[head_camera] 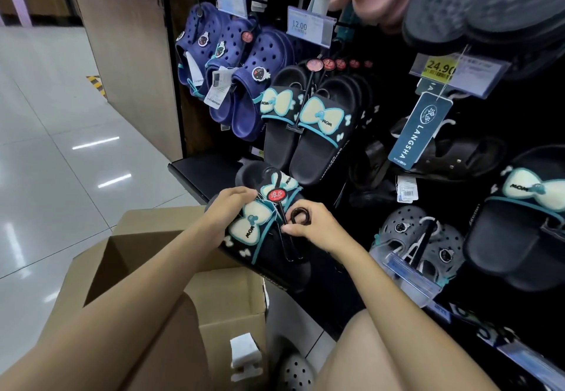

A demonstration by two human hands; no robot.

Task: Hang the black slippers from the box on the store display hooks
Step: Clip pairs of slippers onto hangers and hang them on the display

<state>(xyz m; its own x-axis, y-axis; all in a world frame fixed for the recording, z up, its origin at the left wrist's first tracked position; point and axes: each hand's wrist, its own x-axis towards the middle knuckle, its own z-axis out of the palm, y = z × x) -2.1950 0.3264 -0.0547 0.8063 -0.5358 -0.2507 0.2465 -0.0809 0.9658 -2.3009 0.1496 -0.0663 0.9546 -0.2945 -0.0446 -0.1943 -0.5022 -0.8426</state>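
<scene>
While the left grip [227,207] clasps the black slippers [260,237], hiding their edge, the right grip [308,225] pinches the hanger [292,231].

I saw navy clogs [244,63] hanging left, grey clogs [419,237] lower right, a 24.90 price tag [440,68] overhead.

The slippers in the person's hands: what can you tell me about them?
The held slippers are a black pair of slides with pale, teal-edged bows lettered MOM. A black plastic hanger with a red round tag joins them. They tilt above the open cardboard box. The left hand holds their side; the right hand pinches the hanger.
</scene>
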